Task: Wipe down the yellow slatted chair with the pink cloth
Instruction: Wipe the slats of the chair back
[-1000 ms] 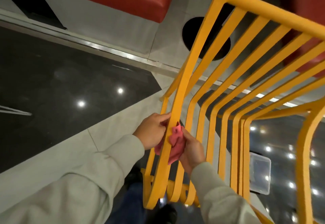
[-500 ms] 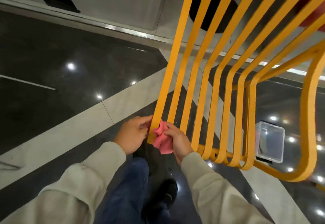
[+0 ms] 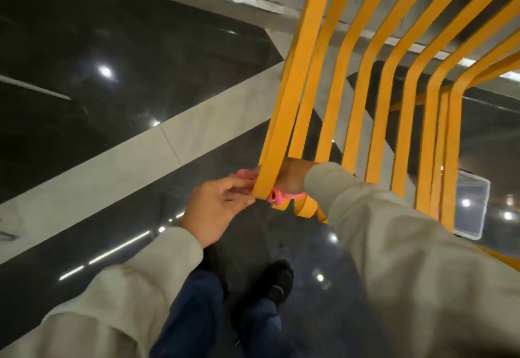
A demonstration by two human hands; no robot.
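The yellow slatted chair fills the upper right, its slats running down to curled ends near my hands. The pink cloth is wrapped round the lower end of the leftmost slat; bits of it show on both sides of the slat. My left hand is at the left of that slat, its fingertips pinching the cloth's left edge. My right hand reaches behind the slat from the right and holds the cloth against it; its fingers are mostly hidden by the slat.
Dark glossy floor with pale grey stripes lies below. A clear plastic box sits on the floor behind the slats at the right. My legs and a black shoe are under my hands.
Both hands and the cloth have slid down the leftmost slat to its lower end. The right hand has gone behind the slat, and the view has tilted further down.
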